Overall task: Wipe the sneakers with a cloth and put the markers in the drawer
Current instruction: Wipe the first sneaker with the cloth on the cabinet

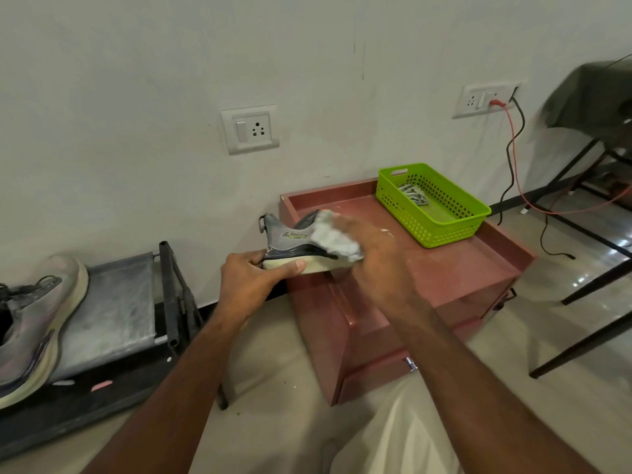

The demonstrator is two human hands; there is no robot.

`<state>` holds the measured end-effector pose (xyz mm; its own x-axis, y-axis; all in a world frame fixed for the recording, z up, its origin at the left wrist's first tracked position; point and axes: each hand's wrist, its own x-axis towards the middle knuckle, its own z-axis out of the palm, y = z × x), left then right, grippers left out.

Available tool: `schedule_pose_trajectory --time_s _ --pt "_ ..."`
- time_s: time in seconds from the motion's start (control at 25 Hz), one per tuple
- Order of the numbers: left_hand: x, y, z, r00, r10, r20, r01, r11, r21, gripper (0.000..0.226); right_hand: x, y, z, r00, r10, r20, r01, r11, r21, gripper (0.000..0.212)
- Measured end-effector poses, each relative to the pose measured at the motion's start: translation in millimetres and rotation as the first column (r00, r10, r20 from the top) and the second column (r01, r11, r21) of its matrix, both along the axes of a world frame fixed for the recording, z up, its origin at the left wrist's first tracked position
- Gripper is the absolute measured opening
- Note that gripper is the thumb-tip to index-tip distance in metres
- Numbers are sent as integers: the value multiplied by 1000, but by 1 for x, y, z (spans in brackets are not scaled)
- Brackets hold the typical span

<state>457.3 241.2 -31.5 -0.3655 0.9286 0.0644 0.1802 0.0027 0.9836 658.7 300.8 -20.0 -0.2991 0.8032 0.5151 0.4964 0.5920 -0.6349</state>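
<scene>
A: Nearest, my left hand [254,278] grips the grey sneaker [294,246] by its pale sole, heel toward the wall, held in the air just beside the red desk [444,268].

B: And the right?

A: My right hand [372,254] presses a white cloth [337,239] against the upper, fingers bunched round it; motion blur smears the fingers. I judge the step to be the wiping of this first shoe, partway done.

B: What does the next move call for?

A: A steady hold below while the cloth passes toward the toe, then a turn to the far side. The second sneaker [37,323] waits on the shoe rack [119,302] to my left, cut off at the frame edge.

B: The markers?

A: I cannot make them out. The green basket [434,203] farther back on the desk holds something striped, too small to name. The drawer [376,378] below appears slightly pulled out, its inside hidden.
</scene>
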Motion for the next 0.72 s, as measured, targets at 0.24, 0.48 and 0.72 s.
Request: schedule_pose_trajectory --time_s 0.24,0.48,0.72 --pt "-1 -5 -7 1000 -12 4 11 1000 9 33 -10 5 -3 923 -141 357 153 988 -4 40" --pt "1 -5 -5 995 -19 -100 23 999 37 38 22 20 -9 662 -411 627 448 887 110 44" --pt "6 -4 0 963 11 -268 10 997 76 37 -31 -22 7 984 158 80 -172 965 199 66"
